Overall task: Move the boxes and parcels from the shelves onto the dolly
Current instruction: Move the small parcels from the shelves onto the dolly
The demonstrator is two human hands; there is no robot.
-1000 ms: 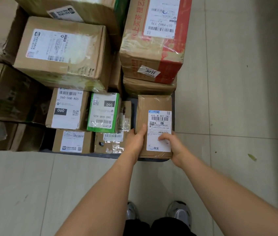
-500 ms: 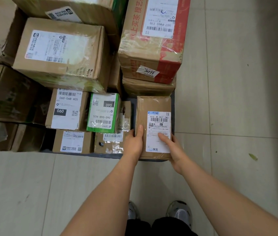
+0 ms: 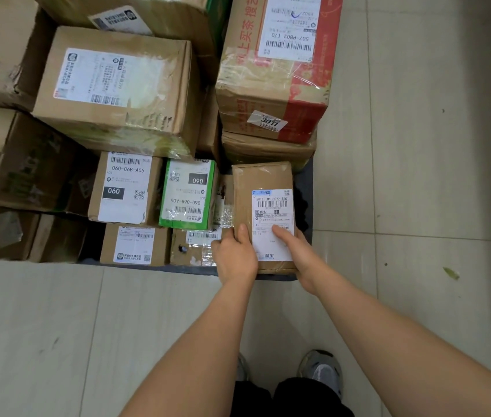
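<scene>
A small brown parcel (image 3: 263, 182) with a white label sits at the near right corner of the dark dolly (image 3: 306, 200). My left hand (image 3: 235, 257) grips its near left edge, thumb on top. My right hand (image 3: 294, 251) holds the near right side with the thumb pressed on the label. Left of it lie a green-edged parcel (image 3: 188, 194), a brown box marked 060 (image 3: 125, 188) and two low parcels (image 3: 136, 245) at the dolly's front edge. Behind stand a red-and-brown box (image 3: 277, 70) and a large brown box (image 3: 118, 88).
Larger worn cartons (image 3: 27, 164) are stacked at the left. Pale floor tiles (image 3: 418, 176) run along the right side and in front of the dolly. My two shoes (image 3: 319, 371) show at the bottom. A small green scrap (image 3: 451, 272) lies on the floor at right.
Both hands slid slightly further onto the small brown parcel, which shifted a little away from me toward the stacked boxes. The other parcels have not moved.
</scene>
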